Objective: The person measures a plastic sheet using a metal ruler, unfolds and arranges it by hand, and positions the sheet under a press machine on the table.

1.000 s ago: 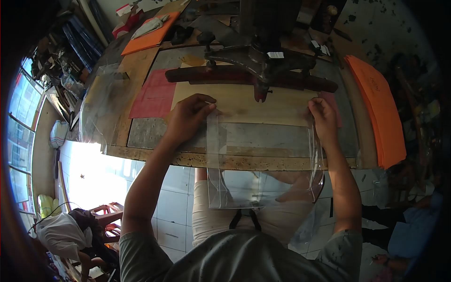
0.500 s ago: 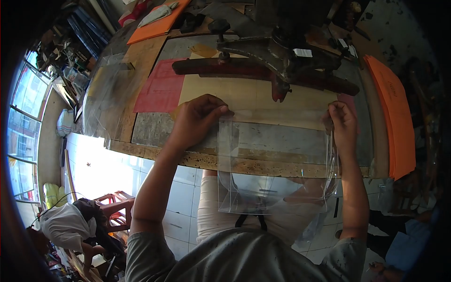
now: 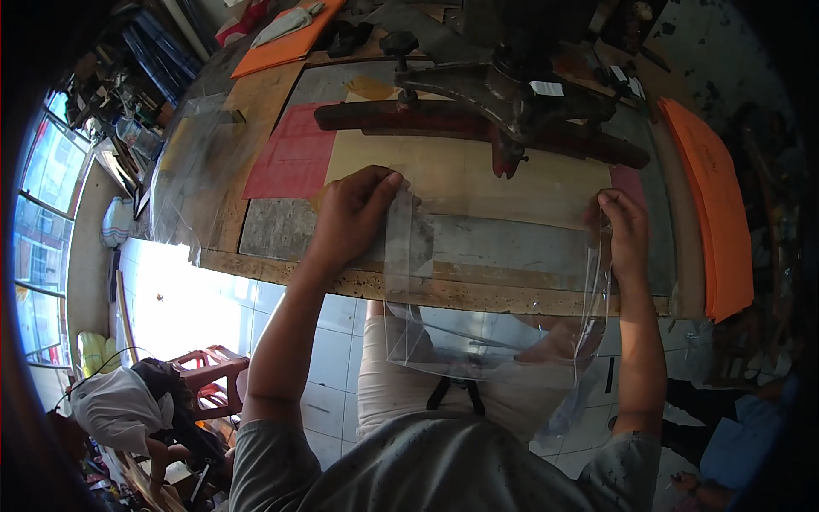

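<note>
A clear plastic sheet point(image 3: 495, 333), folded along its sides, stretches between my hands and hangs past the table's front edge over my lap. My left hand point(image 3: 360, 209) is closed, pinching its upper left corner between thumb and fingers. At the upper right corner, my right hand point(image 3: 627, 226) also pinches the plastic. Just beyond my hands, a dark metal press arm point(image 3: 512, 94) carries a long reddish bar point(image 3: 444, 125) above the work surface. Under the bar lie a tan sheet point(image 3: 461, 158) and a red sheet point(image 3: 290, 154).
Loose clear plastic point(image 3: 183, 188) lies at the table's left end. Orange sheets point(image 3: 712, 222) stand along the right edge, with another orange piece point(image 3: 277, 43) at the back left. Two other people are nearby, one lower left point(image 3: 128, 410), one lower right point(image 3: 742, 444).
My left hand has risen slightly and shifted a little left, pulling the plastic's left corner with it. The sheet's lower edge has lifted slightly. My right hand has hardly moved.
</note>
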`<state>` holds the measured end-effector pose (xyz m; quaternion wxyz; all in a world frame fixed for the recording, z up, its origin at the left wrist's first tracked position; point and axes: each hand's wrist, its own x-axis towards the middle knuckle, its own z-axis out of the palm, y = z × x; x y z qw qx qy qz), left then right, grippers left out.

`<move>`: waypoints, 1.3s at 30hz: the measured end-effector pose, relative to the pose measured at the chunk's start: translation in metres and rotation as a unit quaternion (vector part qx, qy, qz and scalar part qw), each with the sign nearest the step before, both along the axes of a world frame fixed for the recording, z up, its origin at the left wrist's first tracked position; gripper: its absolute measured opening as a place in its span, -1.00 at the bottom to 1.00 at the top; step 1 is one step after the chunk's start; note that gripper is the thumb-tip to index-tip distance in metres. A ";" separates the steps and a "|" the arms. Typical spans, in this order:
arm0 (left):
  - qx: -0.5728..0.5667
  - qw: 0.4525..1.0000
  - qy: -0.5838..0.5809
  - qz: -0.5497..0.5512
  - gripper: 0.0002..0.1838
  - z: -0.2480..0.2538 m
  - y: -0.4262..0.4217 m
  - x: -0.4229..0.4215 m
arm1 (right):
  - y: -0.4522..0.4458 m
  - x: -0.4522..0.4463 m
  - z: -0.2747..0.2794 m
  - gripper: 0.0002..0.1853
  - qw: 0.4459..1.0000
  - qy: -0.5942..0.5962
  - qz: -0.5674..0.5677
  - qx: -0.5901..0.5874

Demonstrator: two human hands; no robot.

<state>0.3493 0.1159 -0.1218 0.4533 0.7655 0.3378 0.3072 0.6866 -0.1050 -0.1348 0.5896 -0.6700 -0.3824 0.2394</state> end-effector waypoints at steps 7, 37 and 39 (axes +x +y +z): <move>-0.046 0.999 -0.026 -0.004 -0.67 0.004 -0.001 0.001 | -0.002 -0.003 0.002 -0.81 1.000 -0.010 -0.005 0.007; -0.046 0.996 -0.075 0.032 -0.68 0.003 0.005 -0.002 | -0.006 -0.007 0.008 -0.78 0.993 -0.013 0.103 0.061; -0.044 0.995 -0.088 0.026 -0.68 0.002 0.003 -0.002 | -0.008 -0.008 0.010 -0.78 0.992 -0.020 0.113 0.043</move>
